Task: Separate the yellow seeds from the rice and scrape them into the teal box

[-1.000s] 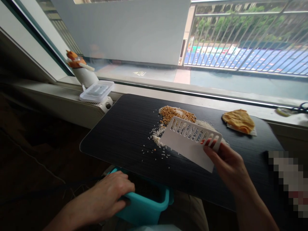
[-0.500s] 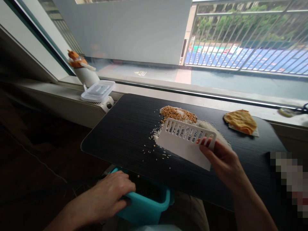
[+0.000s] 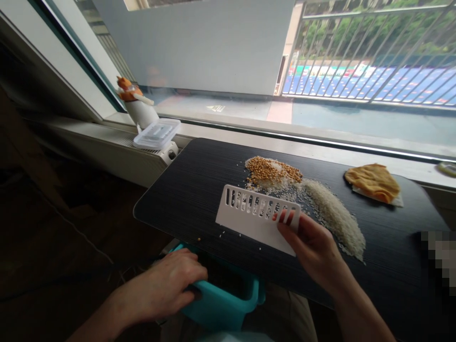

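Note:
My right hand (image 3: 311, 249) grips a white slotted plastic scraper (image 3: 254, 217) by its right end, its edge resting on the black tabletop (image 3: 185, 190). Behind the scraper lies a heap of yellow beans (image 3: 272, 171) mixed with white rice, and a ridge of white rice (image 3: 335, 216) runs to the right. Below the table's near edge my left hand (image 3: 169, 285) is closed over the rim of a teal container (image 3: 228, 299). A few loose grains lie near the table edge in front of the scraper.
A yellow cloth (image 3: 374, 183) lies at the table's back right. On the windowsill stand a white-and-orange figurine (image 3: 137, 104) and a clear plastic lid (image 3: 156, 134). The window behind looks onto railings. A blurred patch covers the right edge.
My right hand has dragged the scraper left and toward the table's near edge, sweeping loose grains with it and uncovering the rice ridge. My left hand stays on the teal container.

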The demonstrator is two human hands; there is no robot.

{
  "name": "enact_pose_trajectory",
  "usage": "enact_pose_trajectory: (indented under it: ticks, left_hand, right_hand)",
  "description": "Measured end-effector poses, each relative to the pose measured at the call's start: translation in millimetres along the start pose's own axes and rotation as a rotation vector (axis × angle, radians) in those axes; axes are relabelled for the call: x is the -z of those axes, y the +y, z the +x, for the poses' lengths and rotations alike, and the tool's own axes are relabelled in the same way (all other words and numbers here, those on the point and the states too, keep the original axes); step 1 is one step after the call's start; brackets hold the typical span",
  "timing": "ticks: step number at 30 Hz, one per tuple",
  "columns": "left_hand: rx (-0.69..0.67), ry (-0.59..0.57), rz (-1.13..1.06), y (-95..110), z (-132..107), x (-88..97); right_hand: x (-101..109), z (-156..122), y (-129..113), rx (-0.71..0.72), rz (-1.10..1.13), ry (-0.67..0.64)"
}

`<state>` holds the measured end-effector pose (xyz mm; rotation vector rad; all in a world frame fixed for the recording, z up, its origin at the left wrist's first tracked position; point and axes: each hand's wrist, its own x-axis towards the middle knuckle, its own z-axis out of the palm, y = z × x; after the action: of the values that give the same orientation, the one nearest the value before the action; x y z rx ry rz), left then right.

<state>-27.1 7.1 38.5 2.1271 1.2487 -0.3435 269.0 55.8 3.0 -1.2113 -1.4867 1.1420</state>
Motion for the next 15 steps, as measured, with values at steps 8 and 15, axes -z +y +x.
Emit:
enact_pose_trajectory:
  ticks: [8, 15]
  left_hand:
    - [0.108, 0.013, -0.022, -21, -27, 7.6]
    - [0.128, 0.042, -0.011, -27, -33, 2.6]
  right_hand:
    - [-60, 4, -9, 0.118, -0.095, -0.266]
    - [-64, -3, -21, 0.13, -0.104, -0.427]
